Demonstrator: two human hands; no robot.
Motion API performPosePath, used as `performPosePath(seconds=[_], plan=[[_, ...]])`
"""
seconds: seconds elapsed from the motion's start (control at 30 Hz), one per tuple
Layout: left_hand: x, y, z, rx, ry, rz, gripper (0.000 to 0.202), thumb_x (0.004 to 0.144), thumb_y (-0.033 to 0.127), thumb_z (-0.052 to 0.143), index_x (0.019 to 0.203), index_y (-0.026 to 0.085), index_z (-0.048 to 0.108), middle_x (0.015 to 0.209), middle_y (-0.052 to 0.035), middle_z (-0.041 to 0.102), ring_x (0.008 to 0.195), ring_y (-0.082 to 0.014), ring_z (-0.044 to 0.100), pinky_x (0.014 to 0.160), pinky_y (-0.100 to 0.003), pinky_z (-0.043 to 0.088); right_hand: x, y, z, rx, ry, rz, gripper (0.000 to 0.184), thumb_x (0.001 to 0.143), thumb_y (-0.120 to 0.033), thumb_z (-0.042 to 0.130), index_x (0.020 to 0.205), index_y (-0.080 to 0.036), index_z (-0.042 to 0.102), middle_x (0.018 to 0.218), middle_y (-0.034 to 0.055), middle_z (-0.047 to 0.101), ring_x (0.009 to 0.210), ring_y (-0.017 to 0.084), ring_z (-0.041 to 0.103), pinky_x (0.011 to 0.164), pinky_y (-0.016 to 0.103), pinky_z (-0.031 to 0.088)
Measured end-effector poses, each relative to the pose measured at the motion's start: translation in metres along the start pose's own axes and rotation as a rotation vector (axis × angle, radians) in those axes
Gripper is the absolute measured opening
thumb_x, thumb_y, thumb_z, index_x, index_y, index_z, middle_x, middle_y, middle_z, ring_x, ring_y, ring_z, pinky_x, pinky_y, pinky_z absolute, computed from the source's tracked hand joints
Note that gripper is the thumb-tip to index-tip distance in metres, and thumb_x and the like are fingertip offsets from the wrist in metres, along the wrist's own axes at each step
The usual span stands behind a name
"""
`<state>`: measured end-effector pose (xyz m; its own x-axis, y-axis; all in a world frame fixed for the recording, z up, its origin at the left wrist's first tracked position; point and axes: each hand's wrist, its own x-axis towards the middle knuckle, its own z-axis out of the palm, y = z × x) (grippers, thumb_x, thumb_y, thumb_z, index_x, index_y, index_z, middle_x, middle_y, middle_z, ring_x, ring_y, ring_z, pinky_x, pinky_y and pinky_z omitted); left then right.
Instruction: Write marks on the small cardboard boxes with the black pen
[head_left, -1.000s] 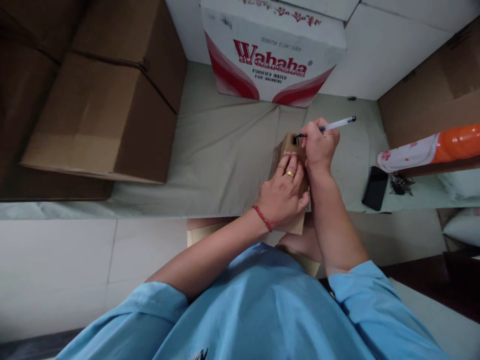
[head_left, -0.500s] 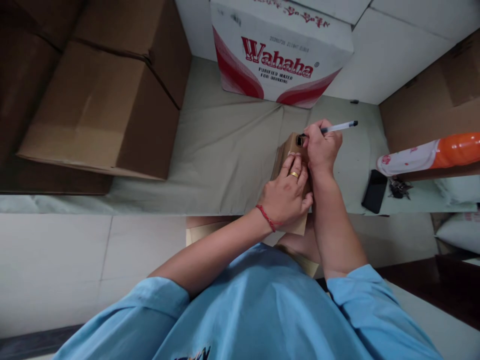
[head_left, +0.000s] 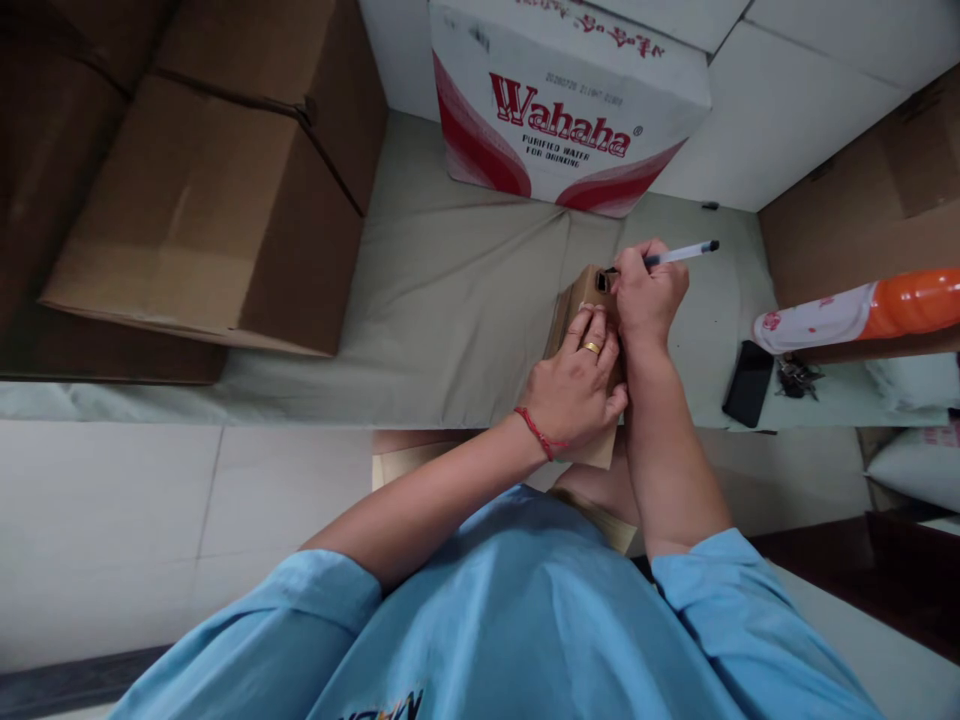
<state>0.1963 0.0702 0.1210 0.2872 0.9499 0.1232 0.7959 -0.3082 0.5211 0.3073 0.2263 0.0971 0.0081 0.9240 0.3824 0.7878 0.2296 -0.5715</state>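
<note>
A small brown cardboard box (head_left: 576, 300) lies on a pale cloth-covered surface (head_left: 465, 300) in front of me. My left hand (head_left: 576, 385), with a gold ring and a red wrist cord, rests flat on the box top and presses it down. My right hand (head_left: 649, 295) is closed around a white pen (head_left: 679, 253) with a black cap end. The pen's tip sits at a dark mark near the far end of the box. Most of the box's top is hidden under my hands.
A white and red Wahaha water carton (head_left: 570, 100) stands behind. Large brown cartons (head_left: 202, 200) fill the left and another (head_left: 870, 190) the right. An orange and white bottle (head_left: 862, 310), a black phone (head_left: 748, 384) and keys (head_left: 799, 375) lie to the right.
Hands, pen and box keep the same hold. Only the view has shifted slightly.
</note>
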Motion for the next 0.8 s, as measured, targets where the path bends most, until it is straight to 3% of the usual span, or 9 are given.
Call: performPosePath(seconds=[0.23, 0.43, 0.7, 0.8], plan=[[-0.001, -0.001, 0.003, -0.011, 0.022, 0.011, 0.071, 0.103, 0.038, 0.054, 0.164, 0.002, 0.049, 0.181, -0.0243, 0.036, 0.171, -0.0392, 0.029, 0.109, -0.049, 0.064, -0.003, -0.003, -0.003, -0.11, 0.145, 0.027, 0.035, 0.104, -0.036, 0.043, 0.075, -0.024, 0.058, 0.065, -0.0032, 0.051, 0.064, 0.014, 0.053, 0.069, 0.028, 0.044], [-0.001, -0.001, 0.003, -0.015, 0.031, 0.011, 0.069, 0.103, 0.037, 0.054, 0.163, 0.003, 0.05, 0.181, -0.0233, 0.035, 0.172, -0.0367, 0.027, 0.113, -0.048, 0.062, -0.004, -0.004, -0.003, 0.01, 0.074, -0.004, 0.037, 0.107, -0.036, 0.037, 0.082, -0.023, 0.061, 0.067, -0.0023, 0.052, 0.067, 0.015, 0.057, 0.065, 0.026, 0.043], [0.0, -0.002, 0.001, -0.018, 0.01, 0.002, 0.072, 0.104, 0.039, 0.056, 0.165, 0.004, 0.048, 0.182, -0.0215, 0.034, 0.172, -0.0374, 0.028, 0.115, -0.047, 0.061, -0.006, -0.012, -0.009, -0.061, 0.181, 0.094, 0.031, 0.099, -0.031, 0.047, 0.069, -0.024, 0.051, 0.063, -0.0048, 0.043, 0.063, 0.013, 0.048, 0.068, 0.028, 0.041], [0.0, -0.002, 0.003, -0.018, 0.022, 0.005, 0.071, 0.104, 0.039, 0.057, 0.165, 0.004, 0.049, 0.181, -0.0222, 0.035, 0.171, -0.0375, 0.029, 0.114, -0.046, 0.061, -0.007, -0.009, -0.009, 0.014, 0.139, 0.075, 0.03, 0.1, -0.03, 0.046, 0.071, -0.024, 0.053, 0.065, -0.0044, 0.045, 0.064, 0.013, 0.051, 0.068, 0.027, 0.041]])
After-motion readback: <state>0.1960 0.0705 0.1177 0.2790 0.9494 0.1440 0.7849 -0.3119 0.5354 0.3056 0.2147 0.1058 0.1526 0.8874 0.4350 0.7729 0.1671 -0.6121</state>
